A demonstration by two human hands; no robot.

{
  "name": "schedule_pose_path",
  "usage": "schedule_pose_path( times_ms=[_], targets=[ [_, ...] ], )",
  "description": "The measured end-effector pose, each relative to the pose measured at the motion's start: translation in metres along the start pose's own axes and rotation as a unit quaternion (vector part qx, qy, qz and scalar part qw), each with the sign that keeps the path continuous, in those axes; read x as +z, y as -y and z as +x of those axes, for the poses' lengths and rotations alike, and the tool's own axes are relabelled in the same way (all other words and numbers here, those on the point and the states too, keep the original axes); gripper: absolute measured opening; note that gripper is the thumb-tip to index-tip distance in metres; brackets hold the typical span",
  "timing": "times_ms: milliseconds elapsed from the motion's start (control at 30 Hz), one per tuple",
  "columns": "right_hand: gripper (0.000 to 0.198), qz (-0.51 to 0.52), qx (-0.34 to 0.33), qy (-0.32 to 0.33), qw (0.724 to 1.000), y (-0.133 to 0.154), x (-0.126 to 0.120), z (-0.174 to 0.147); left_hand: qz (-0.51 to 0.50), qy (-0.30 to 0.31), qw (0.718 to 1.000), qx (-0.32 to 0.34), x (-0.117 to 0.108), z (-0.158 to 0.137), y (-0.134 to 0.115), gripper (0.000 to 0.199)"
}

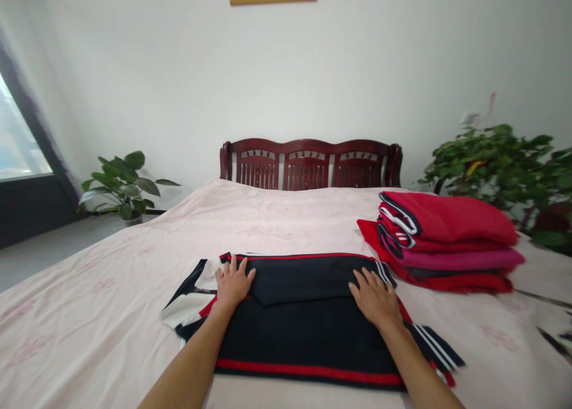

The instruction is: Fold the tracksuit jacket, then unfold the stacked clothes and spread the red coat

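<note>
A dark navy jacket point(308, 331) with red stripes and white parts at its collar end lies flat on the bed, its collar to the left. One sleeve is folded across its far half. My left hand point(233, 285) rests on the jacket near the collar, fingers spread. My right hand point(376, 297) lies palm down near the striped cuff of the folded sleeve, its fingers apart. Another white-striped navy end sticks out at the lower right, partly behind my right forearm.
A stack of folded red and magenta clothes point(451, 236) stands on the bed at the right. Under everything spreads a pale pink sheet point(111, 308). A dark wooden headboard point(308, 165) is at the back, with potted plants point(127, 186) on both sides.
</note>
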State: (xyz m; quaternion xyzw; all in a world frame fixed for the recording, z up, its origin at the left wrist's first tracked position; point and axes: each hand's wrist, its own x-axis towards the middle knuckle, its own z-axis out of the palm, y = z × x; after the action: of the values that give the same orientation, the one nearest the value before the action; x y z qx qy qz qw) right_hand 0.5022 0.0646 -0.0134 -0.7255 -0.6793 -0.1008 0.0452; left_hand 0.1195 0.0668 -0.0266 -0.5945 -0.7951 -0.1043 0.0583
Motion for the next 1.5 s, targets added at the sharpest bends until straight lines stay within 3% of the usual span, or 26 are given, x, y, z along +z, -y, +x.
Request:
schedule_pose_path(
  times_ms=[1500],
  targets=[
    [0.056, 0.014, -0.004, -0.013, 1.0, -0.0014, 0.0059, 0.0015, -0.007, -0.004, 1.0, 0.002, -0.0016, -0.0012, 0.0001, 0.065]
  ],
)
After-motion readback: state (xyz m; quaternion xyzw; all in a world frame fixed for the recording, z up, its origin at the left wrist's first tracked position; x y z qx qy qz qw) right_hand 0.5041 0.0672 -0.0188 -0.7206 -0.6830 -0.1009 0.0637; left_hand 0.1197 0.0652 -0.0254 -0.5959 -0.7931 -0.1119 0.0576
